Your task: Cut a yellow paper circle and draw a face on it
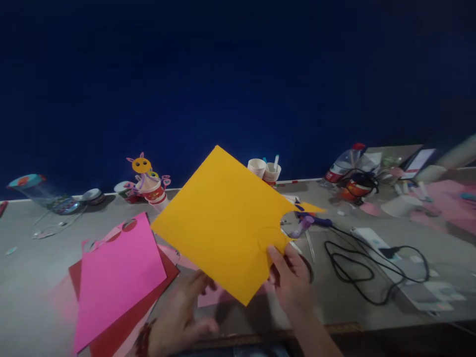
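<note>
A yellow-orange sheet of craft paper (226, 218) with a round notch cut from its right edge is lifted above the grey table (37, 258). My right hand (292, 280) pinches its lower right corner, thumb on top. My left hand (182, 317) sits below and left of the sheet with fingers loosely curled, partly hidden under the paper, and nothing shows in it. Left of it lie a pink sheet (115, 277) and a dark red sheet (122, 322) beneath it, both with cut-outs.
A purple glue gun (308, 220) with a black cord (357, 267) lies right of the sheet. Paper cups (265, 171), a cup craft figure (148, 186), tape rolls (94, 196), a plastic bottle (344, 163) and pink scraps (446, 198) stand along the back and right.
</note>
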Action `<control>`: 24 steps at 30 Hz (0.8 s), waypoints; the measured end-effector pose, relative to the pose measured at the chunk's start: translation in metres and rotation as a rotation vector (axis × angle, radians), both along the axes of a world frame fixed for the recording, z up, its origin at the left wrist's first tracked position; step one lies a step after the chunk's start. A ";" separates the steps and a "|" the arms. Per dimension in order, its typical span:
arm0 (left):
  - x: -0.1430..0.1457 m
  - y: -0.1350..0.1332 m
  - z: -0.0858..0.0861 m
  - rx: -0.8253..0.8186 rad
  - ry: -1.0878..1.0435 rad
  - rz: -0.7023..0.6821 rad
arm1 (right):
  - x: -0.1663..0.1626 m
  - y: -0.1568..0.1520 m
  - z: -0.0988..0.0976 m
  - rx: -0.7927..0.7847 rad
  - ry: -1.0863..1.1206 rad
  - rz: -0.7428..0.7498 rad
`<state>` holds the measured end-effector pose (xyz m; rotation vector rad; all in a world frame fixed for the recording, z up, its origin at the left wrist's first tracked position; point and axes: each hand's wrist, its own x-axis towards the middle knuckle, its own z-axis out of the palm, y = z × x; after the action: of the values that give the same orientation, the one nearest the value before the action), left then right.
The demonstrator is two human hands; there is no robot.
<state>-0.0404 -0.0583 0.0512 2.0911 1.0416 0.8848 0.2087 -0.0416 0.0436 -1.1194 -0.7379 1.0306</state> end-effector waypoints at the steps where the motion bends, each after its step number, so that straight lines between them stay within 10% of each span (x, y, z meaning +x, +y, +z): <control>1: 0.011 0.000 -0.008 -0.150 -0.081 0.077 | -0.010 0.001 -0.002 -0.019 0.033 0.038; 8: 0.039 0.012 -0.020 -0.724 -0.605 0.683 | -0.006 -0.003 -0.018 0.028 -0.340 0.343; 15: 0.019 0.005 -0.051 -0.663 -0.585 0.687 | 0.064 -0.013 -0.056 -0.186 -1.538 0.068; 24: 0.027 0.002 -0.063 -0.634 -0.438 0.548 | 0.058 -0.007 -0.042 -0.455 -1.695 0.185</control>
<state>-0.0135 -0.0565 -0.0122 1.0441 1.4335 1.0296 0.2667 -0.0487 0.0017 -2.3188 -1.9838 0.1254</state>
